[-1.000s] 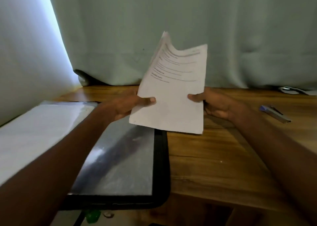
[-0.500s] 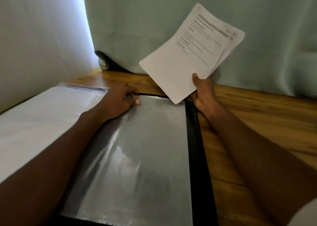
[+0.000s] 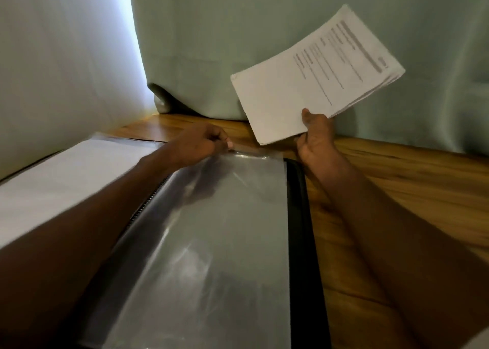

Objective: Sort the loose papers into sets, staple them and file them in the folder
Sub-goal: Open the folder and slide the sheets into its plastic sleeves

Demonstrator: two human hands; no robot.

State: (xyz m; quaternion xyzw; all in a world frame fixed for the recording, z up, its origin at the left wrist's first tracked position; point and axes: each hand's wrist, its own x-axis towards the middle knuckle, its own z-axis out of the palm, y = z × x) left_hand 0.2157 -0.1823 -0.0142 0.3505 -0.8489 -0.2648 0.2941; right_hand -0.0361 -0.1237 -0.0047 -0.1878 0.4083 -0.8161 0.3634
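A black folder point(image 3: 300, 216) lies open on the wooden table, its right page a clear plastic sleeve point(image 3: 211, 242). My left hand point(image 3: 198, 145) pinches the sleeve's top edge. My right hand point(image 3: 316, 134) holds a set of printed papers point(image 3: 312, 76) by its lower edge, raised and tilted above the folder's top right corner. The left page of the folder holds a white sheet point(image 3: 66, 171) inside a sleeve.
A pale green curtain point(image 3: 238, 44) hangs along the table's far edge, with a white curtain point(image 3: 53, 57) at the left. Bare wooden tabletop point(image 3: 410, 184) stretches to the right of the folder.
My left hand let go of the papers and moved onto the sleeve's top edge, which it now pinches. My right hand alone raised the papers up and to the right. The view shifted left.
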